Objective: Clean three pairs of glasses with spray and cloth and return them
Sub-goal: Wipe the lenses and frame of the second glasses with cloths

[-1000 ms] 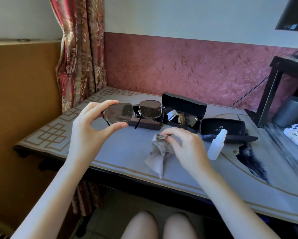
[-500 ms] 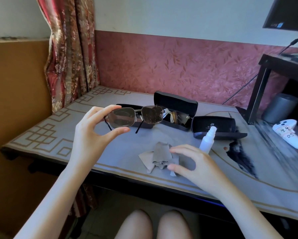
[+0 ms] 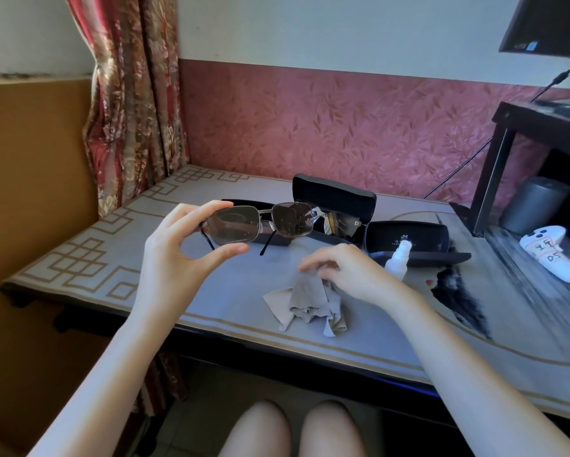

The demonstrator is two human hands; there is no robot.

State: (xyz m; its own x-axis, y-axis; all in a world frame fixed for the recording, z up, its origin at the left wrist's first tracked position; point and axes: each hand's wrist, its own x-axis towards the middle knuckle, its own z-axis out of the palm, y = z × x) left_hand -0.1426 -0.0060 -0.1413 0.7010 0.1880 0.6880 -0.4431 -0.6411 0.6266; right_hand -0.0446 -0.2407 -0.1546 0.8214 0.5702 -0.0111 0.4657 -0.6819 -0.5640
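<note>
Nearest the camera are two bare knees (image 3: 296, 430) under the table (image 3: 211, 298) edge, with both forearms reaching out over them. The right hand (image 3: 349, 272) hovers low over the tabletop with its fingers curled down. They pinch the raised top of a grey cloth (image 3: 306, 301), and the rest of it trails in loose folds from that grip back toward the near edge, lying on the table. Left of that grip and higher, the left hand (image 3: 178, 258) is lifted clear of the surface. Its thumb is under the outer lens and its fingers over the top rim, clamping a pair of metal-framed tinted glasses (image 3: 260, 222). The glasses stretch rightward from the pinch, lenses facing the person, temples folded out behind and pointing downward. Just right of the cloth grip and a little beyond it, a small white spray bottle (image 3: 397, 262) stands upright on the table. Behind the bottle lies an open black case (image 3: 409, 239) with pale lettering inside its lid. Behind the held glasses sits another open black case (image 3: 336, 199) with sunglasses (image 3: 339, 222) inside it, and a third dark case (image 3: 240, 204) shows partly past the left hand's fingertips. Far right of both hands lies a white controller (image 3: 550, 255) with handwritten marks, with a grey cylinder (image 3: 534, 206) behind it. A flowered curtain (image 3: 128, 110) hangs far left.
</note>
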